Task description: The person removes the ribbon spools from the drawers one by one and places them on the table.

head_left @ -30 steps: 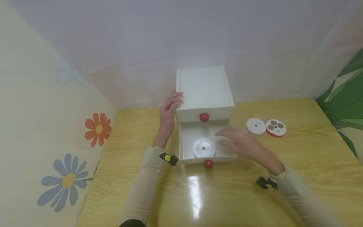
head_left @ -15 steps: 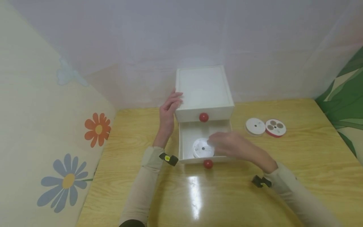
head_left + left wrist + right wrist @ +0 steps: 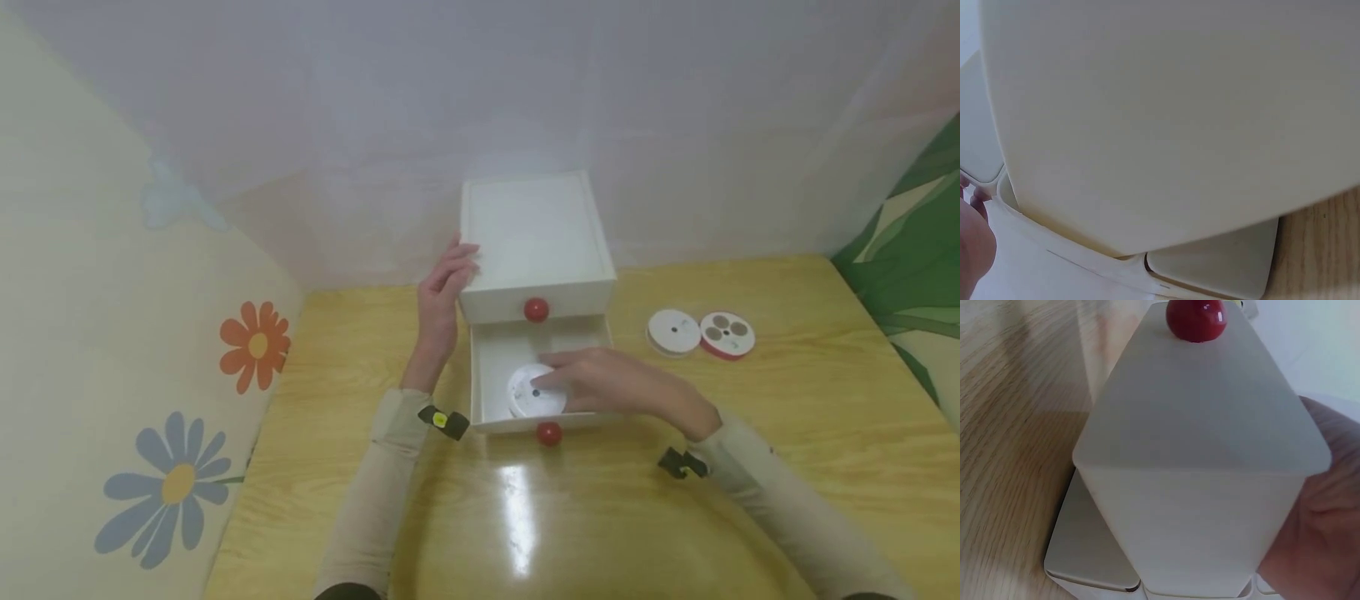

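In the head view, a white two-drawer box (image 3: 534,233) stands at the back of the table, its lower drawer (image 3: 495,350) pulled out. Inside that drawer lies a flat white round spool (image 3: 528,404) with a small centre hole. My right hand (image 3: 622,383) reaches over the drawer's right wall, fingers extended over the spool; its thumb is hidden. With extended fingers, my left hand (image 3: 442,300) rests against the box's upper left edge. The left wrist view is filled by the drawer's side (image 3: 1166,125); the right wrist view shows its front with a red knob (image 3: 1196,319).
Right of the box, two more flat spools lie side by side on the wooden table (image 3: 600,517): a white one (image 3: 673,332) and one with a red rim (image 3: 727,335). A second red knob (image 3: 536,310) sits on the closed upper drawer. A curtain (image 3: 450,100) hangs behind.
My right hand has moved left and further into the drawer, until its fingers are over the spool. The left hand stays on the box.
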{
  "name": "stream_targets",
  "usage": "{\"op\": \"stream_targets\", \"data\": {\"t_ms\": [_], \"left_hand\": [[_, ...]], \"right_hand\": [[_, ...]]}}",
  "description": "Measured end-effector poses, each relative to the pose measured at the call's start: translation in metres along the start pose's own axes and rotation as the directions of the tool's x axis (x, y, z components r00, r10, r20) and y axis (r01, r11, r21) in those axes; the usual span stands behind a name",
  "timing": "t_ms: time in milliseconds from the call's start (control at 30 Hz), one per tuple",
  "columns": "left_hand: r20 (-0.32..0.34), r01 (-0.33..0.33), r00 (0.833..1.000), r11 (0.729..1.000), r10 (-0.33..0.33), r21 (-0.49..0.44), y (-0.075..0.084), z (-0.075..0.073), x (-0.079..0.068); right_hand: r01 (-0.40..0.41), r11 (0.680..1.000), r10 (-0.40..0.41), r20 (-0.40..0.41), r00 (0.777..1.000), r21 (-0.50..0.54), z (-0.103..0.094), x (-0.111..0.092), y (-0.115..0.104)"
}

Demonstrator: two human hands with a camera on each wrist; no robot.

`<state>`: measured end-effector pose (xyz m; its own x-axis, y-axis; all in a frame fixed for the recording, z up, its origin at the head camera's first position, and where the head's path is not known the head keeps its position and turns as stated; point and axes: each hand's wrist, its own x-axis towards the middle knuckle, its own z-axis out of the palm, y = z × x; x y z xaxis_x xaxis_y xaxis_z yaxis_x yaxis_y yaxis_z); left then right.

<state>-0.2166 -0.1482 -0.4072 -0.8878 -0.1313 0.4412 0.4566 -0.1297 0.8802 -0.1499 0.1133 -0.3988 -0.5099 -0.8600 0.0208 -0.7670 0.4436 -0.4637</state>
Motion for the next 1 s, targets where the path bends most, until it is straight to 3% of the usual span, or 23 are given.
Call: {"op": "stream_targets", "data": {"t_ms": [467, 1000], "left_hand": [[-0.005, -0.011, 1.0, 1.0, 0.011, 0.013, 0.0013, 0.0018, -0.0008], [-0.007, 0.003, 1.0, 1.0, -0.003, 0.005, 0.0007, 0.0007, -0.0012]], "right_hand": [[0.059, 0.997, -0.06, -0.011, 0.998, -0.042, 0.0069, 0.0039, 0.0061], [-0.005, 1.0, 0.004, -0.035, 0.999, -0.023, 0.0097, 0.0034, 0.0064]]}}
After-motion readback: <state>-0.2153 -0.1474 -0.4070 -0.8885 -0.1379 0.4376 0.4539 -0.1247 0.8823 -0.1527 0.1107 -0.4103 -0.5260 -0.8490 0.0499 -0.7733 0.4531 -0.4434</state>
